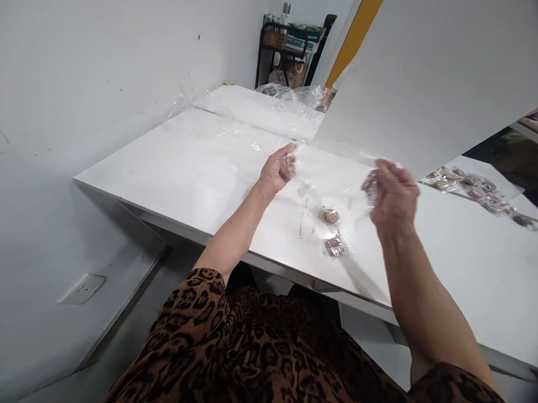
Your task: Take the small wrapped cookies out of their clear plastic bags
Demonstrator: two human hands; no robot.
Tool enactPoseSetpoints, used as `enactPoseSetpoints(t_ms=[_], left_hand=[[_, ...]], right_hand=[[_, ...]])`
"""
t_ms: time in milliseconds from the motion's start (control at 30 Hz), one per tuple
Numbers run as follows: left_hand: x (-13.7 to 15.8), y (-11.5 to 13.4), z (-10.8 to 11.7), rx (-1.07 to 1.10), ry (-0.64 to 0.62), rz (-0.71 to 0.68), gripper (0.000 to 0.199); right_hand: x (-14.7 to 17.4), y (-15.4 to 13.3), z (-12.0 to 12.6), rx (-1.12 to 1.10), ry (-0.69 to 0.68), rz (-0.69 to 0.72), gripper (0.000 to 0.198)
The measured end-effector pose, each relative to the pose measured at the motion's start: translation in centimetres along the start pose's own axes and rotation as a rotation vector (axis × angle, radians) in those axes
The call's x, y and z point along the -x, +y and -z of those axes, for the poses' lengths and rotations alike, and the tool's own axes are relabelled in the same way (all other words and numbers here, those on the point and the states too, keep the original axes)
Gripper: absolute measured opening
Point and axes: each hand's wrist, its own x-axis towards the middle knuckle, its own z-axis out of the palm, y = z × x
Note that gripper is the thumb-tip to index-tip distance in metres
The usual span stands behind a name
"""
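My left hand (278, 170) is closed, with crinkled clear plastic gathered in its fingers. Farther right, my right hand (394, 194) also grips clear plastic; it is raised above the table and slightly blurred. A thin see-through plastic bag (333, 147) seems to stretch between the two hands, its outline faint against the white. On the tabletop below and between them lie two small clear-wrapped pieces: a tan one (330, 216) and, nearer to me, a dark reddish-brown one (335, 246).
More wrapped pieces (475, 188) lie in a row at the right of the white table (162, 164). Loose clear plastic (287, 94) sits at the far end. A white panel (423, 61) rises along the far side, a wall (92, 72) at left. Behind stands a loaded black rack (283, 48).
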Motion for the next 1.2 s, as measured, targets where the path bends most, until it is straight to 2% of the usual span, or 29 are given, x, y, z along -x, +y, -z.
enactPoseSetpoints(t_ms=[67,133,200,267,333,400,500,533,600,667,700,767,833,867,933,1000,1067,1133,1167,1200], left_hand=[[-0.5,-0.3,0.2,-0.017,0.121,-0.003,0.013],[-0.8,-0.7,0.3,-0.059,0.222,-0.026,0.023],[-0.8,-1.2,0.3,-0.12,0.295,-0.122,0.048],[-0.7,-1.6,0.2,-0.219,0.287,-0.314,0.074],[-0.5,-2.2,0.0,-0.381,0.132,-0.497,0.083],[-0.3,-3.1,0.0,-0.582,-0.108,-0.564,0.086],[0.1,-4.7,0.3,-0.86,-0.391,-0.48,0.093],[0.1,-5.2,0.4,-0.92,-0.443,-0.439,0.088],[0.0,-5.9,0.7,-0.993,-0.481,-0.386,0.06],[-0.3,-6.3,0.9,-0.986,-0.457,-0.377,0.028],[-0.5,-6.4,0.9,-0.944,-0.43,-0.377,0.02],[-0.9,-6.4,0.9,-0.801,-0.36,-0.368,0.019],[-1.0,-6.1,0.7,-0.666,-0.287,-0.36,0.024],[-0.8,-6.0,0.6,-0.634,-0.276,-0.365,0.025],[-0.3,-5.5,0.5,-0.657,-0.344,-0.374,0.027],[0.4,-4.7,0.4,-0.763,-0.467,-0.397,0.028],[0.4,-3.3,0.3,-0.909,-0.534,-0.465,0.035],[-0.6,-1.1,0.4,-1.053,-0.436,-0.574,0.048],[-1.5,0.2,0.6,-1.121,-0.32,-0.616,0.055],[-2.5,1.7,1.0,-1.188,-0.149,-0.648,0.059]], right_hand=[[-1.7,-0.9,1.5,-0.033,0.151,0.105,0.021],[-2.5,-1.6,2.5,-0.055,0.23,0.172,0.02],[-2.4,-1.8,2.8,-0.046,0.238,0.179,0.02],[-1.6,-1.6,2.4,0.006,0.205,0.149,0.022],[-0.5,-1.1,1.4,0.069,0.139,0.132,0.023],[0.7,-0.5,0.2,0.106,0.038,0.152,0.023],[2.5,0.1,-1.6,0.097,-0.19,0.145,0.021],[3.1,0.2,-2.1,0.095,-0.282,0.119,0.02],[4.0,0.3,-2.8,0.103,-0.438,0.058,0.019],[4.4,0.5,-3.0,0.107,-0.466,0.048,0.025],[4.4,0.7,-2.8,0.112,-0.432,0.071,0.03],[4.1,1.2,-2.3,0.163,-0.327,0.138,0.042],[3.6,2.0,-1.5,0.296,-0.289,0.166,0.057],[3.4,2.6,-1.1,0.371,-0.308,0.158,0.066],[3.1,3.7,-0.5,0.439,-0.397,0.107,0.077],[2.8,4.8,0.0,0.35,-0.442,0.046,0.065],[2.3,5.5,0.4,0.205,-0.36,0.003,0.041],[1.7,5.8,0.9,0.108,-0.205,-0.012,0.025],[1.4,5.8,1.1,0.081,-0.141,-0.015,0.021],[1.1,5.7,1.4,0.058,-0.1,-0.021,0.019]])
